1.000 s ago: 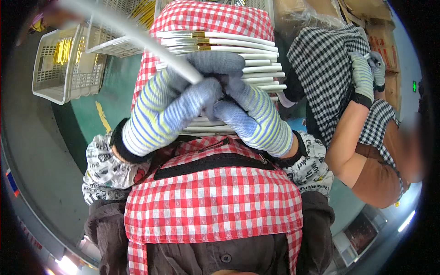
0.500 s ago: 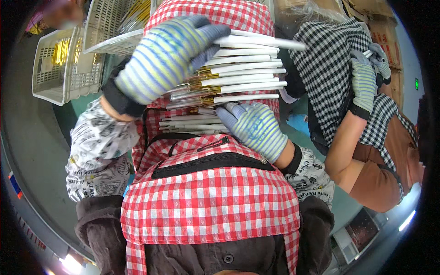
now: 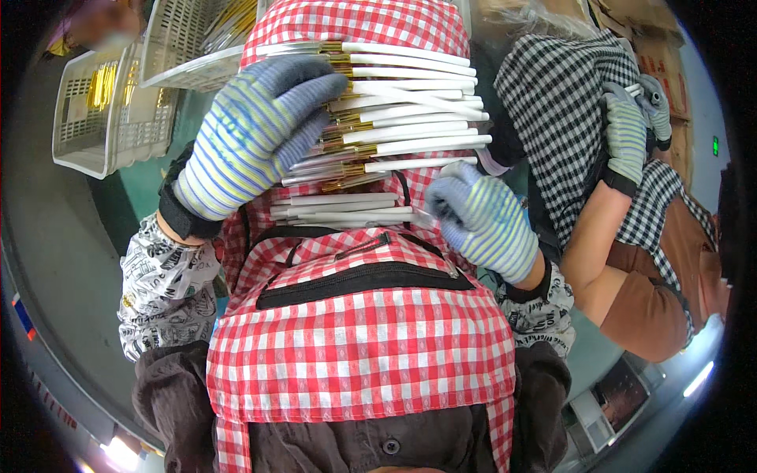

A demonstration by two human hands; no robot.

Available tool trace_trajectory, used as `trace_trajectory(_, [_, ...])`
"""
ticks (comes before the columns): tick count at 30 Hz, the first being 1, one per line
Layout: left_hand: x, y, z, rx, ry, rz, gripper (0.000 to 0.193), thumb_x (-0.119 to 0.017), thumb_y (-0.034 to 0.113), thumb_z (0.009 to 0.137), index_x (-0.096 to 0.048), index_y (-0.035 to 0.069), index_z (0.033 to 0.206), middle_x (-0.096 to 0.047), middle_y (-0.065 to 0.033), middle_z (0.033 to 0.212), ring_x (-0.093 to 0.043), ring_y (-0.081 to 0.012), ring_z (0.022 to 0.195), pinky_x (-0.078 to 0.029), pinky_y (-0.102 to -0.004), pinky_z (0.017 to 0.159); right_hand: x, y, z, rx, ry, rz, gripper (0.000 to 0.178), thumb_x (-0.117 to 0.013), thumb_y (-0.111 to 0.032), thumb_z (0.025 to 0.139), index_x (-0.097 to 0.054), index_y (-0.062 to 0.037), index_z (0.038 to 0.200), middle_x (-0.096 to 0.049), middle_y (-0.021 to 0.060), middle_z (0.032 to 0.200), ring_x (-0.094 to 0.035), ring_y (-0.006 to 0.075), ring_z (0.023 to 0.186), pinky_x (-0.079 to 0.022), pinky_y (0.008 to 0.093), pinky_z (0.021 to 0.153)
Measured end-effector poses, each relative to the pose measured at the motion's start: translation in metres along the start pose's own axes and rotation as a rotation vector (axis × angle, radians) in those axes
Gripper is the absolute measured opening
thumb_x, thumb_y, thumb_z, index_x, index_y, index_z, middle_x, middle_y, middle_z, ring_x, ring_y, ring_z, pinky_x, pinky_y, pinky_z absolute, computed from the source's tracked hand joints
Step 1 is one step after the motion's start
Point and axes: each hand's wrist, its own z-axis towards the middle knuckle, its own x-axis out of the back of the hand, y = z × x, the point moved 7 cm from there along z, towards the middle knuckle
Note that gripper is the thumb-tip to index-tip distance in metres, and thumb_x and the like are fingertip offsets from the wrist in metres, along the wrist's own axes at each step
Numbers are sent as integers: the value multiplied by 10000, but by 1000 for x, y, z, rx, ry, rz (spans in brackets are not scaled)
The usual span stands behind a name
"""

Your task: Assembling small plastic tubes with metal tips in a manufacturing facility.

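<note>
By the right edge of the checked cloth (image 3: 359, 22), the right grip (image 3: 482, 223) was curled, contents unclear. Farther, leftward, the left grip (image 3: 264, 130) bent half over white brushes (image 3: 434, 145), hold unclear; they overhung the right edge, so a knock could spill them.

Black lettering among small drawings covers the white left sleeve (image 3: 167, 299) and right sleeve (image 3: 546, 315); the left glove (image 3: 248, 146) has a blue print (too faint to read). A carton (image 3: 658, 65) bears red print; a tiny green sign (image 3: 715, 147) is unreadable.
</note>
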Motion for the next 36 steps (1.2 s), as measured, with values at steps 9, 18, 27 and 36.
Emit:
trace_trajectory(9, [13,0,4,5,43,27,331,-641,105,877,-647,74,1206,-634,-138,1173,-623,-325,1056,-511,-411,894,11,2,-17,-12,140,667,235,-624,24,775,-604,-66,992,-591,102,1074,-599,275,1005,-469,367,892])
trace_trajectory(18, [27,-20,72,-101,202,108,357,-614,169,911,-614,107,1263,-612,-161,1237,-570,-388,1144,-454,-456,984,18,-5,-12,3,129,786,156,-623,-32,826,-591,-48,978,-592,120,1117,-582,263,1048,-446,374,931])
trace_trajectory(27, [-10,-15,43,-40,-17,203,407,-654,220,895,-620,78,1274,-611,-152,1122,-617,-329,1011,-515,-419,823,23,3,-18,-25,168,834,158,-625,-34,829,-609,-44,986,-619,120,1078,-605,251,999,-458,363,911])
trace_trajectory(36, [-2,-17,31,-9,-96,121,337,-618,183,909,-640,56,1221,-642,-134,1096,-615,-329,1002,-500,-427,847,10,-15,-6,114,83,658,245,-671,-46,802,-596,-55,1036,-620,123,1053,-639,279,968,-499,376,866])
